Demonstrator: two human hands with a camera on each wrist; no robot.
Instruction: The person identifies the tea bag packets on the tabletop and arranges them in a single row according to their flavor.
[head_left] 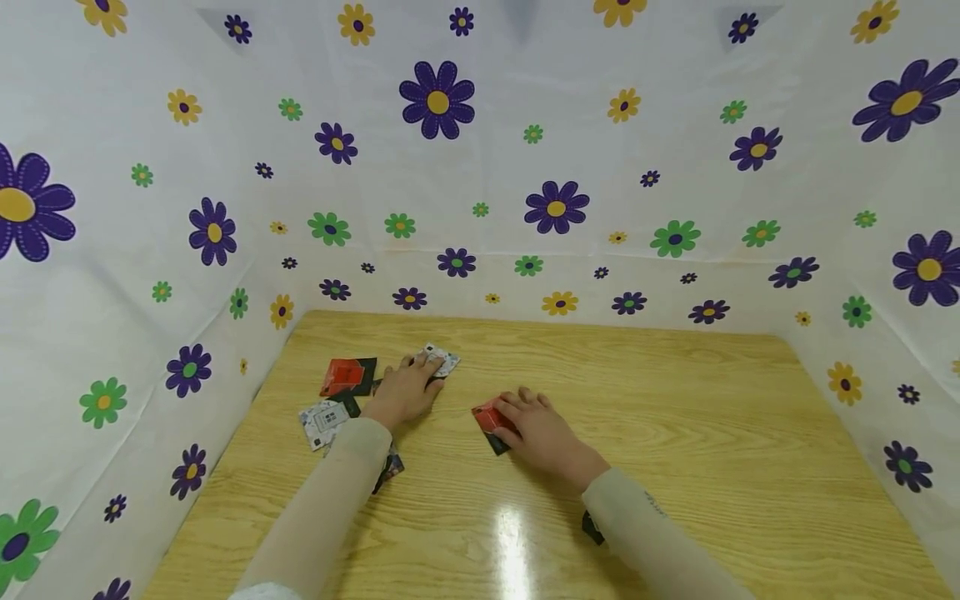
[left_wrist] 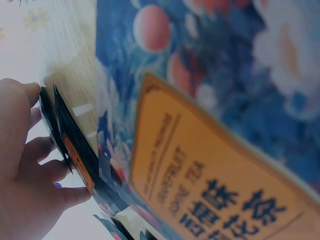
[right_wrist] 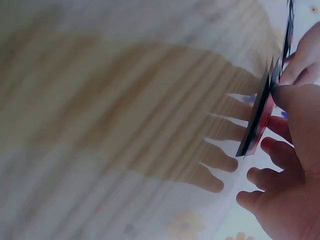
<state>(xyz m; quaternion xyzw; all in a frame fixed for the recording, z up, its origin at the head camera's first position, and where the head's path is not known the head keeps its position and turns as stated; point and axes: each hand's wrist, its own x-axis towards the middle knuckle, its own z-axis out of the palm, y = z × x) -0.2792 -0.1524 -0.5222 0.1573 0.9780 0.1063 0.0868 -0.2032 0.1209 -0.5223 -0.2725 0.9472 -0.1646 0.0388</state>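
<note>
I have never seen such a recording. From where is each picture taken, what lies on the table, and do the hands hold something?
There is no machine here, only a person's left hand and right hand. The wide picture comes from a camera on the head, looking forward and down. The two others come from cameras on the wrists, one each. On the table, with a flowered sheet behind it, lie small packets. The left hand's fingers lie partly over a pale packet; the right hand has fingers and thumb on a red packet. Whether either is gripped, I cannot tell. Another red packet and another pale packet lie near the left arm. In the left wrist picture, a close packet reads "grapefruit" and "tea".
</note>
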